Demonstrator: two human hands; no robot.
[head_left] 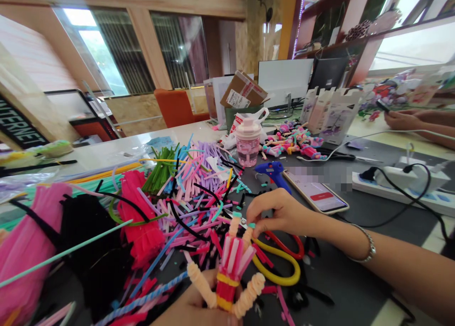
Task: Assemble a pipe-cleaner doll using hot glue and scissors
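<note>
A small pipe-cleaner doll (pixel 226 293) with a red-and-yellow body, pink striped skirt and peach coiled limbs is upside down at the bottom centre. My left hand (pixel 199 309) is closed around its body from below; the doll hides some of the fingers. Thumb and fingers of my right hand (pixel 275 214) pinch the teal tip of one leg. Scissors with yellow and red handles (pixel 297 271) lie just right of the doll, their blades partly hidden. Around them are scattered cut pipe-cleaner pieces (pixel 185 221) in pink, black, purple and blue.
Bundles of pink (pixel 33 250), black (pixel 90 250) and green pipe cleaners (pixel 161 169) lie left. Beyond my right hand are a blue glue gun (pixel 273 172), a phone (pixel 320 193), a lidded cup (pixel 248 143) and a power strip (pixel 391 186). Another person's hands (pixel 408 120) hold a phone.
</note>
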